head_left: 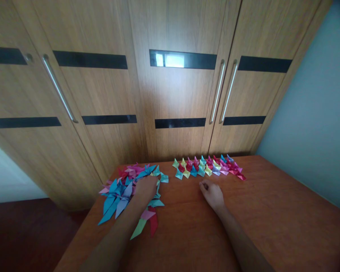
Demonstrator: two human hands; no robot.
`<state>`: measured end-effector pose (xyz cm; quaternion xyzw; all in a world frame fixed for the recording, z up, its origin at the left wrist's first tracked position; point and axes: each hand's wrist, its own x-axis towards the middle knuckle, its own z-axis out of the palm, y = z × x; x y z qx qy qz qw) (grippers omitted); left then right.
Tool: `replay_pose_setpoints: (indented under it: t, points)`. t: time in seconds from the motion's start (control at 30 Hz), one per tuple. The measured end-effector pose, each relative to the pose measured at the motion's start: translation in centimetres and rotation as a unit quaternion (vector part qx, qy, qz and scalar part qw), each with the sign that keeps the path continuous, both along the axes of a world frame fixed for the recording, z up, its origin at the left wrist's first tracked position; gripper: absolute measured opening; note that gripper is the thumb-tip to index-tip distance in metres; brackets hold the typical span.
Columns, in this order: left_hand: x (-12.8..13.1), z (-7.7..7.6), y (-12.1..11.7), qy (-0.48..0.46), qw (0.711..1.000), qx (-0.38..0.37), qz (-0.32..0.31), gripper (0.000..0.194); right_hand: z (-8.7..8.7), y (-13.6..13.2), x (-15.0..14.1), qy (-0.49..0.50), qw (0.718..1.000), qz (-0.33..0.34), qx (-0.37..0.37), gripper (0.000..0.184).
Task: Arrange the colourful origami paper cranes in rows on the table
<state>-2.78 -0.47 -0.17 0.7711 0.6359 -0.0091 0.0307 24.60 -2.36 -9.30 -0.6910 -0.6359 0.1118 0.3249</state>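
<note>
My left hand [146, 187] reaches into a loose pile of folded origami papers [117, 192] on the left of the table. Its fingers point down among the papers and are hidden behind the back of the hand. Blue, lilac, pink, red and green pieces with long pointed ends lie around it. My right hand [212, 193] rests on the tabletop with its fingers curled in, and nothing shows in them. Just beyond it, small pointed origami pieces [201, 170] in many colours stand in close rows along the back edge.
The brown wooden table [187, 230] reaches back to a wooden wardrobe [178, 90] with metal handles and black strips. A pale blue wall [314, 124] borders the right side. Past the table's left edge, a dark floor [25, 230] shows.
</note>
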Motion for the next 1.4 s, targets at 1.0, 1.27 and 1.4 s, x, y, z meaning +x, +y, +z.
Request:
replay_pose_setpoints:
  t: [1.0, 1.27, 1.4]
  points:
    - [7.8, -5.6, -6.5, -0.322, 0.933, 0.047, -0.154, 0.026, 1.9, -2.0, 1.8, 0.323, 0.91, 0.245, -0.082, 0.036]
    - [7.1, -6.9, -5.6, -0.393, 0.909, 0.063, -0.122, 0.024, 1.8, -2.5, 0.5, 0.254, 0.917, 0.284, -0.118, 0.033]
    - [7.0, -7.1, -5.4, -0.414, 0.901, 0.051, -0.119, 0.021, 1.3, -2.3, 0.5, 0.208, 0.93, 0.289, -0.09, 0.029]
